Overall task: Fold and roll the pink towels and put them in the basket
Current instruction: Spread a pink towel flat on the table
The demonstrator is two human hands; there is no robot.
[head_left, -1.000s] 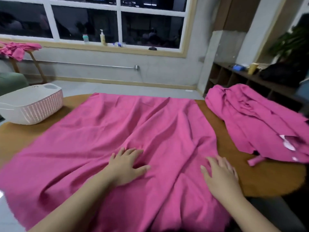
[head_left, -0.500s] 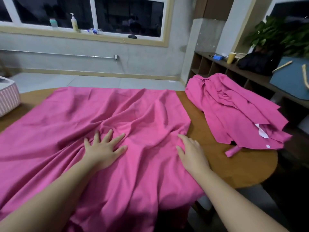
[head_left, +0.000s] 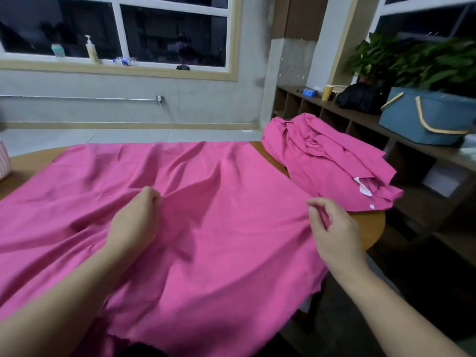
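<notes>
A large pink towel (head_left: 231, 228) lies spread over the round wooden table (head_left: 371, 228), wrinkled, its near edge hanging off the front. My left hand (head_left: 136, 222) sits near the towel's middle with fingers curled, bunching a fold of cloth. My right hand (head_left: 332, 228) is at the towel's right edge, thumb and fingers pinching the cloth. A heap of more pink towels (head_left: 329, 163) with a white label lies on the table's right side. Only a sliver of the white and pink basket (head_left: 3, 161) shows at the far left edge.
Behind the table runs a grey wall with a window sill (head_left: 116, 68) holding bottles. At the right, a wooden shelf unit (head_left: 360, 119) carries a blue bag (head_left: 425, 117), a black bag, a yellow cup and plants. The table's right rim is close to the shelf.
Both hands were lying flat on the towel; now each has curled its fingers and taken hold of the cloth. The view has swung right, so the basket has nearly left the frame.
</notes>
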